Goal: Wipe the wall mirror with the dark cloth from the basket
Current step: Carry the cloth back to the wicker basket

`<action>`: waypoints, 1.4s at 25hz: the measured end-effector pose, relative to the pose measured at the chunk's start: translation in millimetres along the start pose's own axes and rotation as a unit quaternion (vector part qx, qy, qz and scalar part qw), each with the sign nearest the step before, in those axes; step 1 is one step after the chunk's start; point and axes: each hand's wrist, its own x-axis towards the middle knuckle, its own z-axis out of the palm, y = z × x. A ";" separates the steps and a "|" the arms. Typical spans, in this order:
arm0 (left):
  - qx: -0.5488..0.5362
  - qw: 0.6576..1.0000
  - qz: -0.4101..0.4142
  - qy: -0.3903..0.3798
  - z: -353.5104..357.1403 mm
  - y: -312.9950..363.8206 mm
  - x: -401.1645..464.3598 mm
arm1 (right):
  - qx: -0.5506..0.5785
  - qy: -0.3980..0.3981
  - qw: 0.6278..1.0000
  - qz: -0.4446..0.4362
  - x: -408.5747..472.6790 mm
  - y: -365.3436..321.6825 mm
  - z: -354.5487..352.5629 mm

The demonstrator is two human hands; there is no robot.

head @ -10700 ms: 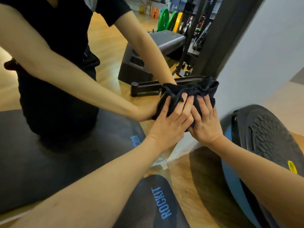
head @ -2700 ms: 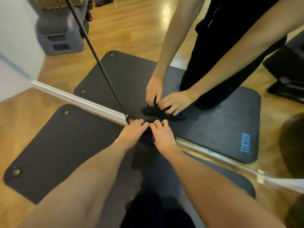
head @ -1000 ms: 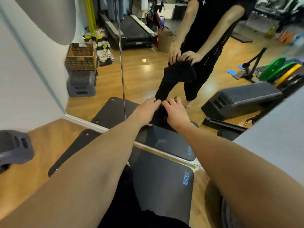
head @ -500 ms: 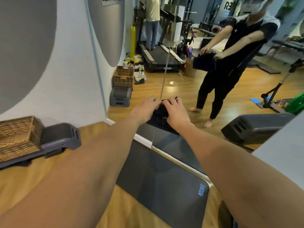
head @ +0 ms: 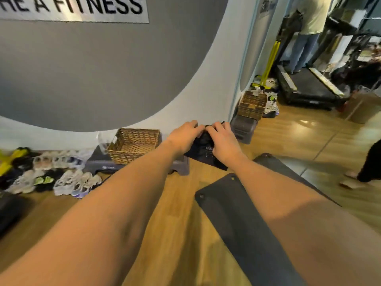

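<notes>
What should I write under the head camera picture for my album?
Both hands, left hand and right hand, hold the dark cloth beside the wicker basket on the gym floor.

A gym: fitness wall sign point(head: 72, 9), treadmill point(head: 305, 87), exercise mat point(head: 237, 213), wall mirror point(head: 309, 131).

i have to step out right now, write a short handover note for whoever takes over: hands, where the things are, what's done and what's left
Left hand and right hand: both grip the dark cloth, held bunched in front of the body, above the floor.
Wicker basket: on a grey step platform by the wall, left of the hands; what is in it cannot be seen.
Wall mirror: on the right, not touched by the cloth.
Done: cloth is out of the basket and in hand. Whether the mirror is clean cannot be judged from this view.
Left: probably either more wiping or putting the cloth back in the basket; check the glass first.
</notes>
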 end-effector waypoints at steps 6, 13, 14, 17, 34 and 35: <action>0.024 0.996 -0.081 0.001 -1.1 -154.9 -21.5 | 0.053 -0.015 0.996 -0.074 121.4 -96.0 60.2; 0.028 0.986 -0.162 -0.017 -2.8 -315.1 20.6 | 0.092 -0.044 0.986 -0.135 292.2 -150.2 129.6; 0.025 0.984 -0.173 -0.020 -2.6 -336.5 28.4 | 0.099 -0.044 0.984 -0.139 315.9 -156.4 138.6; 0.027 0.980 -0.194 -0.032 1.1 -397.2 49.8 | 0.105 -0.071 0.982 -0.139 378.5 -175.6 167.3; -0.073 0.961 -0.196 -0.179 204.0 -776.6 145.4 | 0.149 -0.191 0.969 -0.056 650.5 -271.7 475.0; -0.084 0.960 -0.196 -0.183 227.3 -793.6 146.6 | 0.151 -0.204 0.966 -0.049 658.9 -273.0 504.0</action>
